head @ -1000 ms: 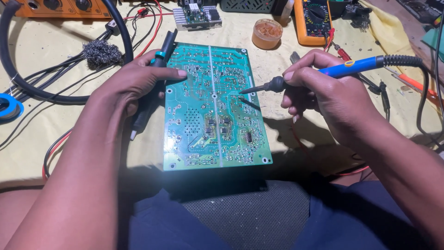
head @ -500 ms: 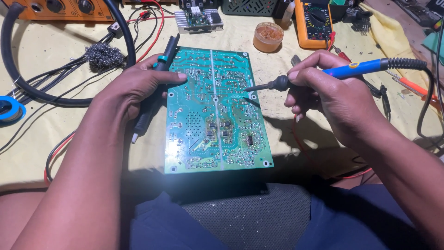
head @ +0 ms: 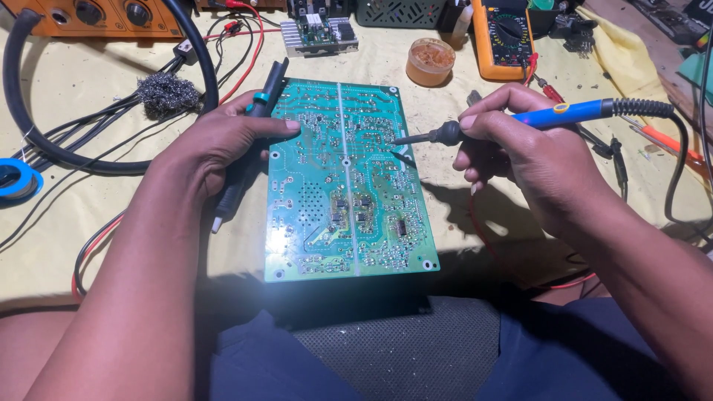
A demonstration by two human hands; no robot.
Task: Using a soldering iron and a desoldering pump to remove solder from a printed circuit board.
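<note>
Holding soldering iron (head: pixel 535 119) in right hand (head: pixel 535 160), fingers closed round blue handle like pen; tip just ahead of grip, touching upper right part of green circuit board (head: pixel 345 186). Left hand (head: pixel 212 148) closed round black desoldering pump (head: pixel 249 145), thumb pressing board's left edge; pump's ends stick out above and below fist. Board flat on yellow cloth (head: pixel 89 208) between both grips. Beyond right hand: round flux tin (head: pixel 431 62), orange multimeter (head: pixel 506 37). Beyond left hand: steel wool wad (head: pixel 167 94), black cable (head: pixel 111 160).
</note>
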